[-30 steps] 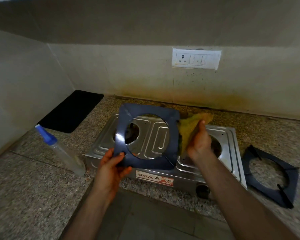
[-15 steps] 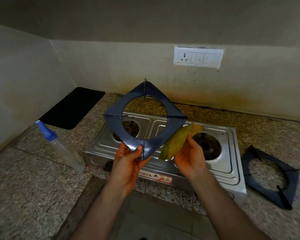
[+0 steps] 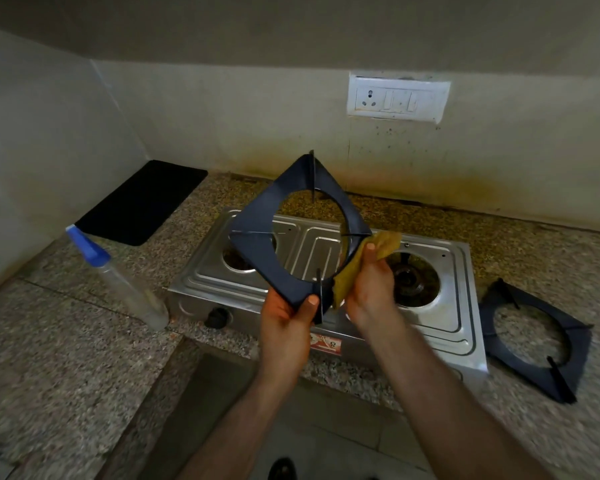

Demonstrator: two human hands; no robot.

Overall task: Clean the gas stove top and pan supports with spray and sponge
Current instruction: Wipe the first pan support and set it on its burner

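My left hand (image 3: 286,323) grips the bottom corner of a dark square pan support (image 3: 257,251), held up on its corner like a diamond above the stove. My right hand (image 3: 371,289) presses a yellow sponge (image 3: 354,268) against the support's lower right edge. Below stands the steel two-burner gas stove (image 3: 444,320), both burner wells bare. A second dark pan support (image 3: 537,341) lies flat on the counter to the stove's right. The clear spray bottle (image 3: 118,278) with a blue nozzle stands left of the stove.
The speckled granite counter (image 3: 49,358) runs into a corner at the left, where a black mat (image 3: 142,202) lies. A stained wall with a white switch plate (image 3: 399,98) rises behind the stove. The counter's front edge drops to the floor below my arms.
The pan support has been turned from roughly square-on to standing on its corner and raised. The sponge moved from its right side down to the lower right edge.
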